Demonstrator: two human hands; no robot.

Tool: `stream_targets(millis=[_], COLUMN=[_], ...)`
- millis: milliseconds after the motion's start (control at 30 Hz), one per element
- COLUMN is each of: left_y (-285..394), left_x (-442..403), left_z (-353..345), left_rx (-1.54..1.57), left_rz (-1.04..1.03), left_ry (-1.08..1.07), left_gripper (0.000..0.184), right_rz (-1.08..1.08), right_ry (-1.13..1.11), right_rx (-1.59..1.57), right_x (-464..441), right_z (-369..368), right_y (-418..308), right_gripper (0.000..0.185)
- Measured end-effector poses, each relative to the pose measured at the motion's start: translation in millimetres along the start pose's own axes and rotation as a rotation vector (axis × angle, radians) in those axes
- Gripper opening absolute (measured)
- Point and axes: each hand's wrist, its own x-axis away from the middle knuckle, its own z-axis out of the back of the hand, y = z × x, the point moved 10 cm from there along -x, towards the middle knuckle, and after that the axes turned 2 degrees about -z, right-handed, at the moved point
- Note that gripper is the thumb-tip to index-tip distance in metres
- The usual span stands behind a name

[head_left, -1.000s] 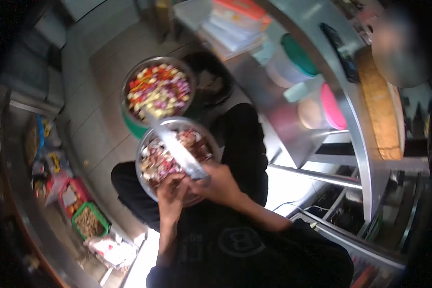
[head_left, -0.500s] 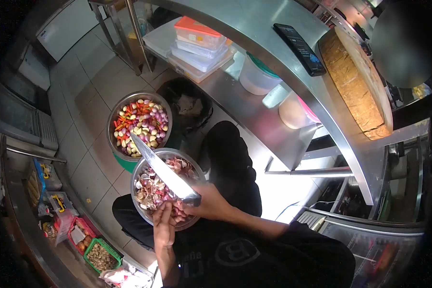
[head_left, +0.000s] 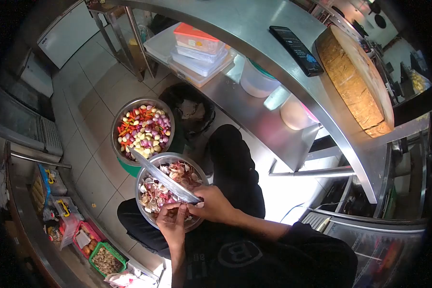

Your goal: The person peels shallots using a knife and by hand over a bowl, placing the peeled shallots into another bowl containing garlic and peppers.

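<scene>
A large knife [head_left: 164,178] is held in my right hand [head_left: 215,205], its blade slanting up and left over a steel bowl [head_left: 138,192] of skins and unpeeled bulbs. My left hand [head_left: 173,222] is closed in a pinch at the bowl's near edge, fingertips close to the knife's heel; what it pinches is too small to make out. The bowl rests between my legs. Just beyond it, a second steel bowl [head_left: 114,139] holds peeled shallots, garlic and red chillies, above something green.
A black bin [head_left: 207,113] stands right of the far bowl. The steel table [head_left: 254,21] carries a phone [head_left: 296,51] and a thick wooden block [head_left: 350,79]; tubs and stacked boxes [head_left: 199,53] fill its lower shelf. Baskets [head_left: 105,259] sit at lower left.
The view has swung and steadied, so the bowls and table appear shifted. My hands stay over the near bowl, and the knife blade is now tilted more edge-on.
</scene>
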Motion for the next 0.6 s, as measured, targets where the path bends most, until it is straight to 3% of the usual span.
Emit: stream_targets(millis=[100, 300, 367, 500, 567, 600], left_y=[17.6, 14.9, 15.3, -5.0, -17.1, -7.5], left_x=[-0.7, -3.4, -4.9, -4.1, -1.5, -0.5], left_z=[-3.9, -8.1, -8.2, -3.7, -1.7, -5.8], left_rx=[-0.086, -0.046, -0.04, 0.077, 0.162, 0.122], left_rz=[-0.129, -0.074, -0.059, 0.034, 0.152, 0.115], left_ry=[0.02, -0.026, -0.011, -0.052, -0.05, -0.071], left_gripper=[0.011, 0.009, 0.007, 0.009, 0.011, 0.01], right_rz=[-0.007, -0.055, -0.163, -0.12, -0.096, -0.094], right_ry=[0.025, 0.076, 0.015, 0.025, 0.061, 0.068], right_rx=[0.03, -0.004, -0.018, -0.031, -0.124, -0.124], right_x=[0.5, 0.3, -0.2, -1.9, -0.2, -0.1], right_z=[1.3, 10.1, 7.6, 7.6, 7.2, 5.9], right_y=[1.0, -2.9, 4.6, 2.9, 2.5, 3.9], right_gripper=[0.033, 0.035, 0.037, 0.042, 0.036, 0.036])
